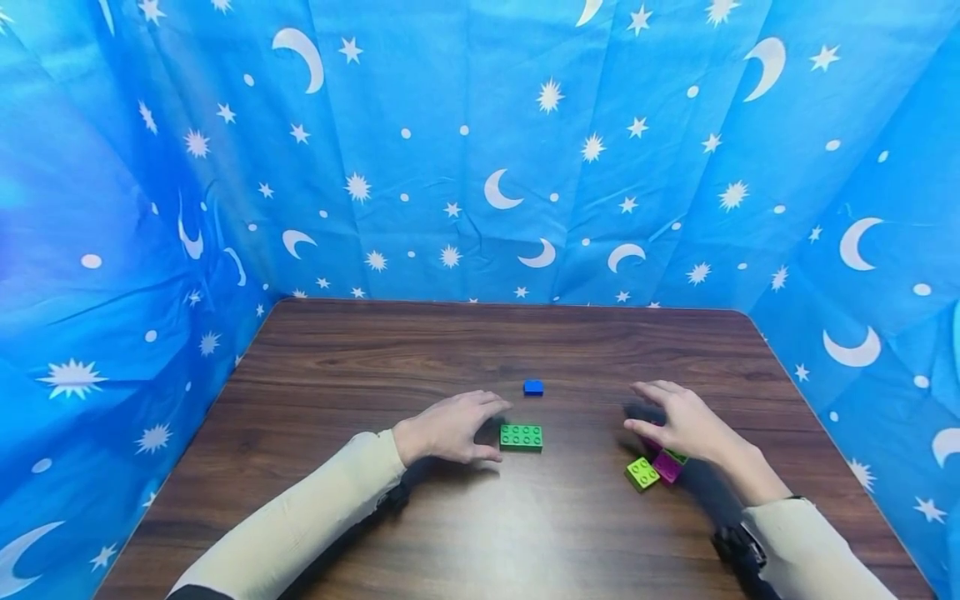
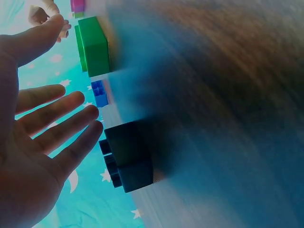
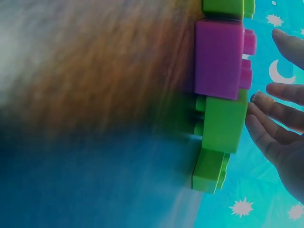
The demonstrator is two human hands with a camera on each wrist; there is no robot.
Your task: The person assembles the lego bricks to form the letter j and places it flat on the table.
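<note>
My left hand (image 1: 448,427) hovers low over the table, thumb and fingers spread, just left of a green eight-stud building block (image 1: 521,438). Behind that lies a small blue block (image 1: 533,388). A dark block (image 2: 130,156) shows close to the left fingertips in the left wrist view; in the head view the hand hides it. My right hand (image 1: 686,425) is held with loosely bent fingers above a cluster of blocks, gripping nothing. In this cluster are a lime block (image 1: 642,473), a magenta block (image 1: 667,467) and green blocks (image 3: 222,124), partly hidden by the hand.
The blocks lie on a dark wood-grain table (image 1: 390,350) with rounded far corners. Blue cloth (image 1: 420,167) printed with white moons and stars hangs behind the table and along both sides.
</note>
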